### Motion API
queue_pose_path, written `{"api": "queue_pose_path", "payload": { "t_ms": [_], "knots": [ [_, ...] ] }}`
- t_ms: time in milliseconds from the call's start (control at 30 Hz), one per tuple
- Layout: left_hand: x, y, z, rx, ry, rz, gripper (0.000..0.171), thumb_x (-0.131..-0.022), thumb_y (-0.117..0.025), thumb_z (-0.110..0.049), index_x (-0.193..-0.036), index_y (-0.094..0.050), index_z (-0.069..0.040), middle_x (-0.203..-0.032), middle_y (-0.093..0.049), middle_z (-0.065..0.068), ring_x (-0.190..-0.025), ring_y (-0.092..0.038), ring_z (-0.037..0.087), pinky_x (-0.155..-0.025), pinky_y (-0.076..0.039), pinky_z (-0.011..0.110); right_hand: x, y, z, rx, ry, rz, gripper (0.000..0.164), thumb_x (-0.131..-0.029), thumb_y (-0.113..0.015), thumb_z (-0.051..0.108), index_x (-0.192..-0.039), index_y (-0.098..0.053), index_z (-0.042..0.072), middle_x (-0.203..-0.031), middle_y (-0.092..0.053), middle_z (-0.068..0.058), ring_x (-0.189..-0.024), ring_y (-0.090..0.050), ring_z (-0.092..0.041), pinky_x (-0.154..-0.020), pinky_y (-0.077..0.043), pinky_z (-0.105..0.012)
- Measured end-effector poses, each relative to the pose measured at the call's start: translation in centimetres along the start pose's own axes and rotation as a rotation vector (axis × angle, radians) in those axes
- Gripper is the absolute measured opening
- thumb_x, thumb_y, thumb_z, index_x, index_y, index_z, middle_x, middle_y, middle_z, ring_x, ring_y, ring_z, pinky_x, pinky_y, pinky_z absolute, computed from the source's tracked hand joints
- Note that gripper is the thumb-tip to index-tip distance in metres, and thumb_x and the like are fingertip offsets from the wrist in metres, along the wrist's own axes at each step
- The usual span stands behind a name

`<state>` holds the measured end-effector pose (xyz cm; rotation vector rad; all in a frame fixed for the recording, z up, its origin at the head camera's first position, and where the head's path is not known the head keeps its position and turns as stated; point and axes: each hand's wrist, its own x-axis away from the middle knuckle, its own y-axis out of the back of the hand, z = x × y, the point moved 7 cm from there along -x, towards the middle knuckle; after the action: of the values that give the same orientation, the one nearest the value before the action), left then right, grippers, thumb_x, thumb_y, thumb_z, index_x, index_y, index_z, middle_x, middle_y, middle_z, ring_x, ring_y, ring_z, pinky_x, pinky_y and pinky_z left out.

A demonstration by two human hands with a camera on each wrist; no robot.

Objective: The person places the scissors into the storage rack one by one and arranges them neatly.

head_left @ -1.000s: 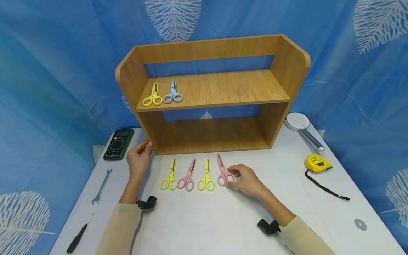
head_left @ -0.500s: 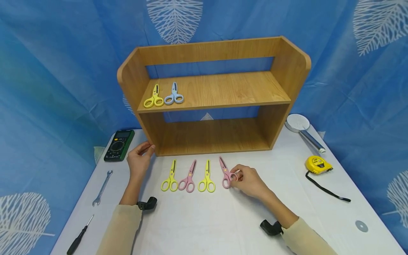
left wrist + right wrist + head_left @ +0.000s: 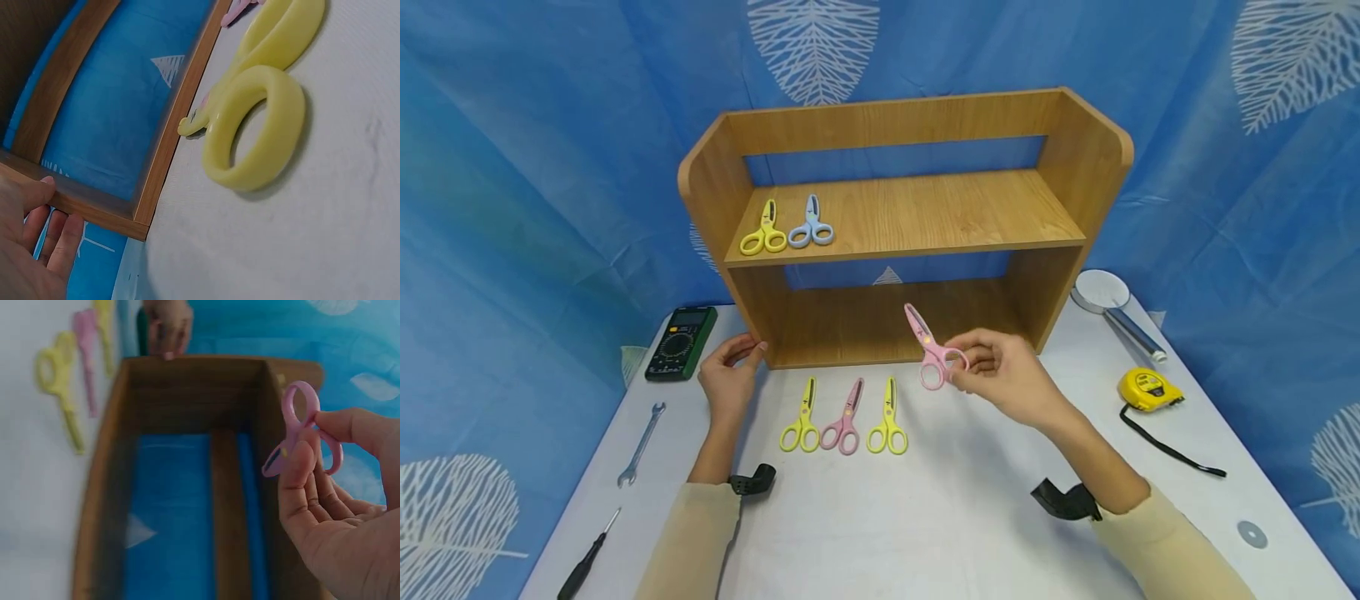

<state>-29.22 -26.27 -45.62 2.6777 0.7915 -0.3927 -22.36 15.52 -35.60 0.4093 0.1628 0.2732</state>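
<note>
Pink scissors (image 3: 930,350) are held off the table by my right hand (image 3: 1011,379), which pinches them at the handle loops, blades pointing up and left, in front of the lower shelf. In the right wrist view the thumb and fingers grip the pink scissors (image 3: 291,434). My left hand (image 3: 730,379) holds the left side panel of the wooden shelf unit (image 3: 895,254) near its lower front corner; the left wrist view has thumb and fingers on either side of the panel edge (image 3: 94,209). On the table lie yellow scissors (image 3: 801,421), pink scissors (image 3: 844,425) and more yellow scissors (image 3: 887,423).
Yellow scissors (image 3: 765,233) and blue scissors (image 3: 810,227) lie on the upper shelf's left end. A multimeter (image 3: 681,343), wrench (image 3: 642,446) and screwdriver (image 3: 587,558) are at left. Magnifying glass (image 3: 1101,292), tape measure (image 3: 1147,388) and grey washer (image 3: 1252,534) are at right.
My right hand has taken the rightmost pink scissors by their loops and lifted them off the table, up toward the shelf unit. The left hand has stayed at the side panel.
</note>
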Motion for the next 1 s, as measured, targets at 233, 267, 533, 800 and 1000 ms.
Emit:
{"api": "queue_pose_path", "payload": {
  "t_ms": [233, 267, 533, 800, 1000],
  "knots": [
    [0.0, 0.0, 0.0, 0.006, 0.010, -0.011, 0.027, -0.086, -0.086, -0.018, -0.108, -0.078, -0.005, -0.103, -0.078, 0.015, -0.082, -0.067, -0.005, -0.072, -0.055, 0.008, -4.6, 2.8, 7.0, 0.023, 0.159, -0.140, 0.039, -0.092, -0.079, 0.016, -0.128, -0.068, 0.006, -0.096, -0.073, -0.012, -0.083, -0.066, -0.018, -0.070, -0.058, -0.019],
    [0.0, 0.0, 0.1, 0.004, 0.013, -0.013, 0.028, -0.086, -0.086, -0.019, -0.108, -0.078, -0.005, -0.103, -0.078, 0.015, -0.082, -0.067, -0.005, -0.073, -0.056, 0.009, -5.6, 3.0, 7.6, 0.034, 0.160, -0.156, 0.040, -0.093, -0.079, 0.017, -0.129, -0.068, 0.007, -0.096, -0.074, -0.011, -0.084, -0.066, -0.018, -0.070, -0.058, -0.018],
    [0.0, 0.0, 0.2, 0.014, 0.023, -0.015, 0.026, -0.085, -0.086, -0.017, -0.107, -0.079, -0.004, -0.102, -0.078, 0.015, -0.082, -0.067, -0.005, -0.073, -0.057, 0.012, -13.1, 2.0, 10.0, 0.089, 0.077, -0.184, 0.043, -0.093, -0.078, 0.022, -0.132, -0.067, 0.008, -0.096, -0.075, -0.007, -0.083, -0.066, -0.016, -0.063, -0.052, -0.020],
    [0.1, -0.1, 0.4, 0.019, 0.039, -0.018, 0.028, -0.086, -0.086, -0.021, -0.108, -0.078, -0.005, -0.103, -0.078, 0.014, -0.085, -0.068, -0.002, -0.072, -0.056, 0.008, -17.6, 0.0, 11.0, 0.105, 0.015, -0.173, 0.035, -0.093, -0.076, 0.023, -0.122, -0.070, 0.004, -0.092, -0.075, -0.006, -0.074, -0.065, -0.012, -0.056, -0.047, -0.019],
    [0.1, -0.2, 0.6, 0.021, 0.051, -0.015, 0.029, -0.087, -0.085, -0.023, -0.108, -0.078, -0.005, -0.104, -0.078, 0.014, -0.086, -0.069, -0.002, -0.073, -0.056, 0.008, -18.7, -0.8, 10.5, 0.164, -0.046, -0.165, 0.035, -0.095, -0.074, 0.026, -0.122, -0.069, 0.004, -0.099, -0.068, -0.004, -0.082, -0.058, -0.011, -0.060, -0.046, -0.020]
  ]
}}
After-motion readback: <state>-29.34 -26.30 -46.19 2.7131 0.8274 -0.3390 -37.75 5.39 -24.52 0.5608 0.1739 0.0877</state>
